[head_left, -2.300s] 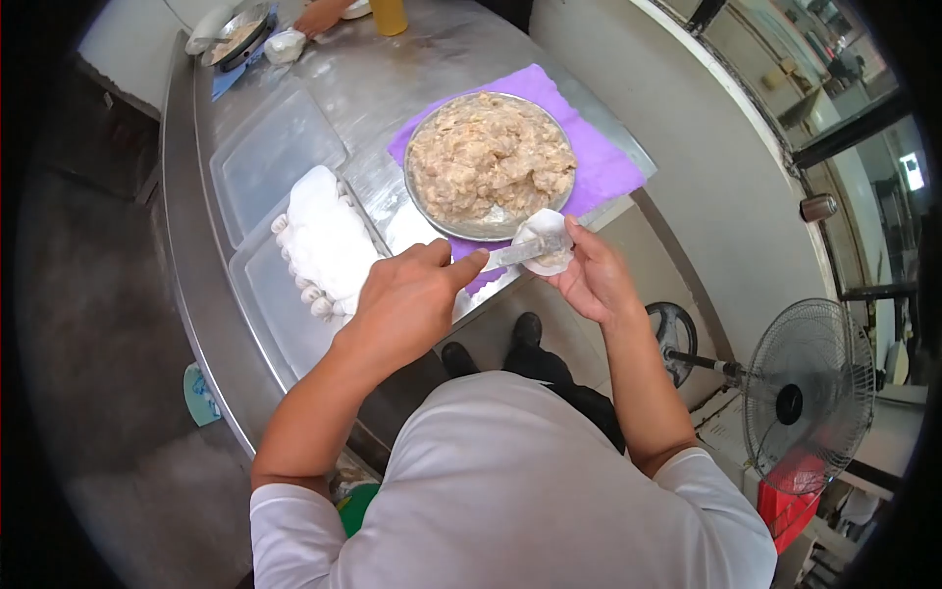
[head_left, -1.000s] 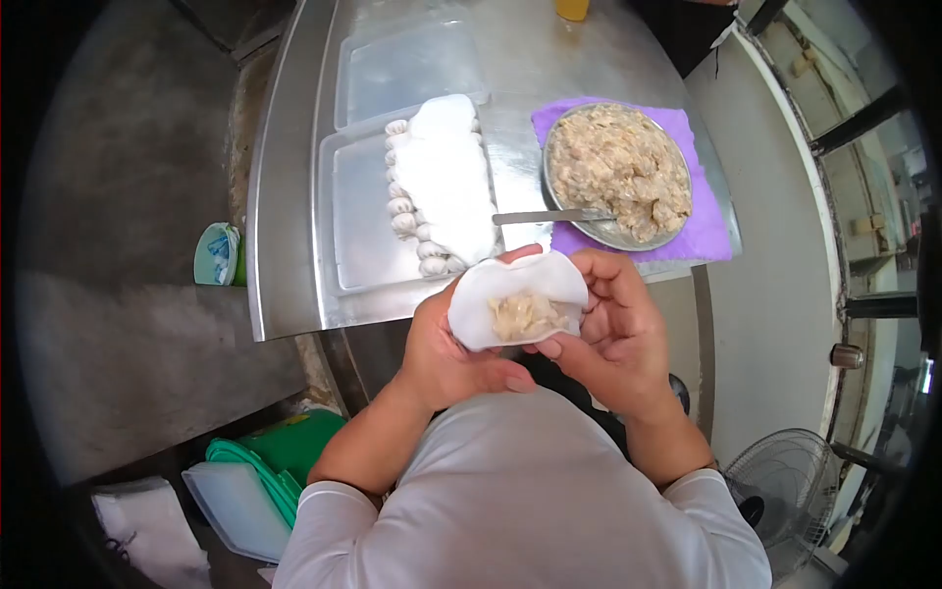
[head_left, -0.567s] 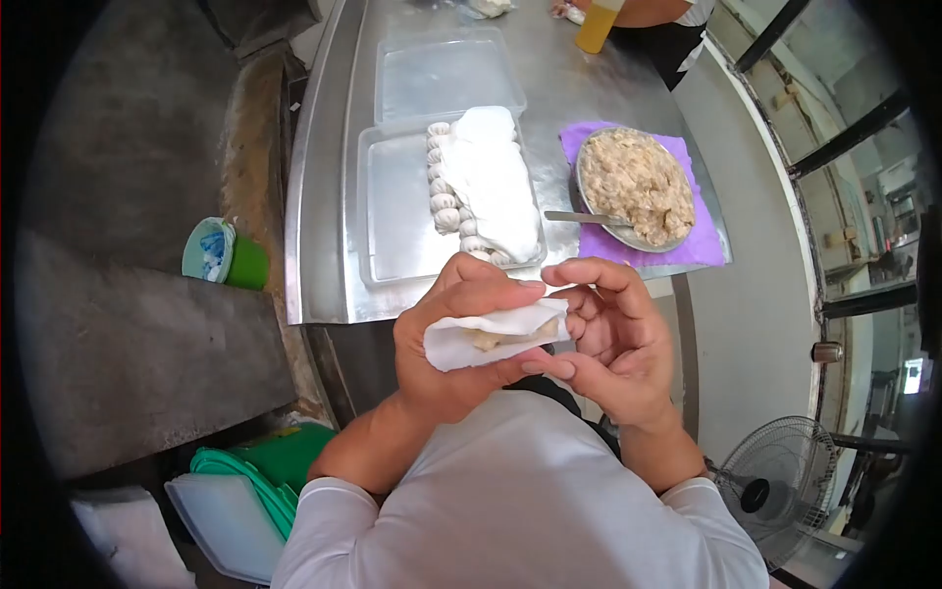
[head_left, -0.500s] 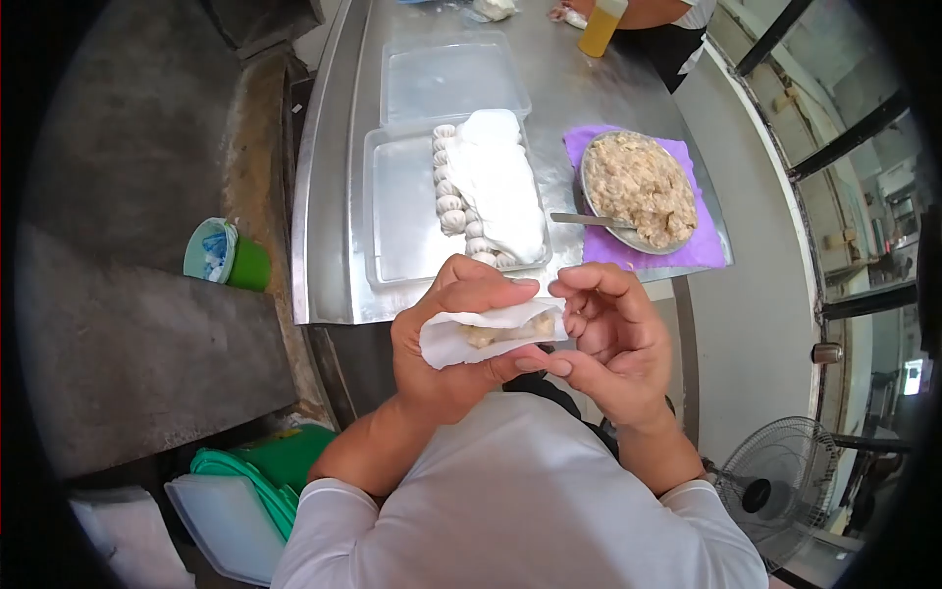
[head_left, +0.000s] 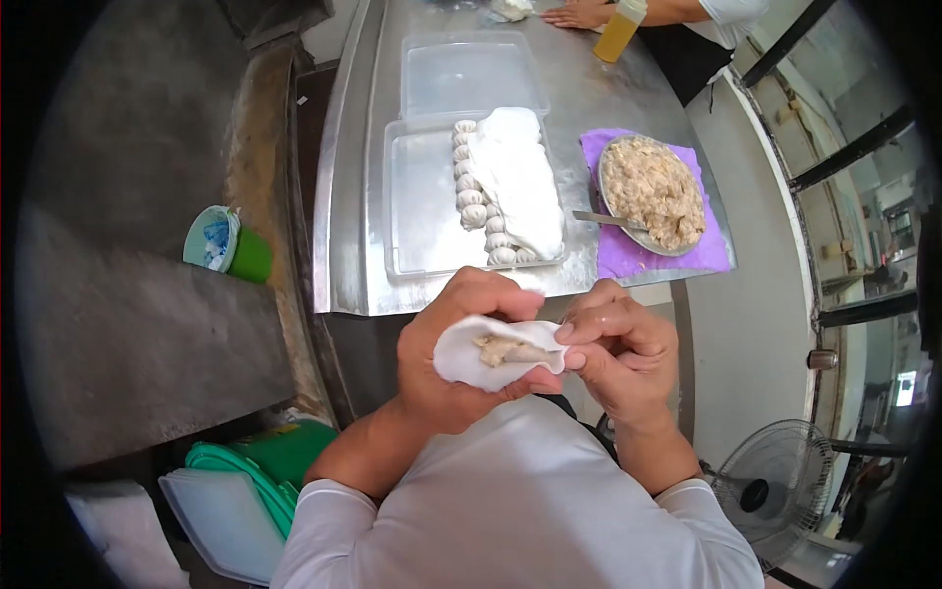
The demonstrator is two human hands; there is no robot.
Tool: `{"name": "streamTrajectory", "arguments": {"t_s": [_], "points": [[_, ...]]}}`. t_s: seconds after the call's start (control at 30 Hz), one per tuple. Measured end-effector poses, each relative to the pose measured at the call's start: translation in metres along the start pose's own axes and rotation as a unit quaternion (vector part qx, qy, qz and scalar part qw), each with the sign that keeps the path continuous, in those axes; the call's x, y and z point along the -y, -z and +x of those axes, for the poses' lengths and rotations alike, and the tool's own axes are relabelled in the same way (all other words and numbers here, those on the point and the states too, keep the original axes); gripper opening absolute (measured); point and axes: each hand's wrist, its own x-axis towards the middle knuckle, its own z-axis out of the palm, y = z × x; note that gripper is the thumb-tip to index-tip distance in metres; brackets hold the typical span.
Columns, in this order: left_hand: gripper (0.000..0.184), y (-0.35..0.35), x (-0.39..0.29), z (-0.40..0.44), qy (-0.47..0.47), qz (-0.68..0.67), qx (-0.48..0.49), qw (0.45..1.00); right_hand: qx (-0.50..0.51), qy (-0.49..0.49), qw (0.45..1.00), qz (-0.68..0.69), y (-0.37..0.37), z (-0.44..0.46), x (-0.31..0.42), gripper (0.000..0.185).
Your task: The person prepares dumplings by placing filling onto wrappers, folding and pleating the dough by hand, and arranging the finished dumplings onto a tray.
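A round white dough wrapper [head_left: 459, 355] with a lump of pale filling [head_left: 502, 350] in its middle is cupped in my left hand [head_left: 432, 339]. The thumb and fingers of that hand curl round its edges. My right hand [head_left: 628, 348] pinches the wrapper's right edge between thumb and forefinger. Beyond my hands, a clear plastic tray [head_left: 417, 211] holds several pleated dumplings [head_left: 473, 214], partly covered by a white cloth [head_left: 515, 182]. To the right, a bowl of filling [head_left: 653, 191] has a metal spatula [head_left: 603, 218] leaning in it.
A purple cloth [head_left: 618, 260] lies under the bowl on the steel table [head_left: 353, 236]. Behind the tray is a clear lid [head_left: 471, 74]. Another person's hands [head_left: 579, 15] are at the far end, near an oil bottle [head_left: 620, 31]. A fan [head_left: 775, 486] stands at lower right.
My right hand has closed on the wrapper's right edge, where its fingers were more spread before. The wrapper is tilted open wider, showing more filling. The other person's hand has come into view.
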Motion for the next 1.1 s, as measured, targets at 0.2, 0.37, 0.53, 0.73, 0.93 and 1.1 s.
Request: {"name": "streamTrajectory", "arguments": {"t_s": [0.2,0.37,0.53,0.73,0.93,1.1], "points": [[0.055,0.007,-0.002,0.003,-0.08,0.025,0.052,0.995,-0.001,0.054,0.989,-0.136,-0.006,0.004,0.016,0.021],[0.05,0.003,-0.001,0.0,-0.058,-0.036,0.002,0.998,0.035,0.098,0.973,-0.205,-0.006,0.003,0.023,0.022],[0.046,0.006,-0.01,0.006,-0.066,0.02,0.069,0.995,0.027,0.119,0.964,-0.237,-0.007,-0.002,0.024,0.021],[0.04,0.002,-0.001,0.002,-0.038,-0.064,0.037,0.996,-0.002,0.077,0.975,-0.209,-0.009,-0.002,0.027,0.02],[0.041,-0.001,-0.001,-0.003,-0.021,-0.088,0.054,0.994,0.046,0.081,0.958,-0.272,-0.007,-0.002,0.035,0.02],[0.038,0.001,0.002,-0.003,-0.003,-0.141,0.048,0.989,0.028,0.086,0.962,-0.256,-0.014,-0.001,0.033,0.019]]}}
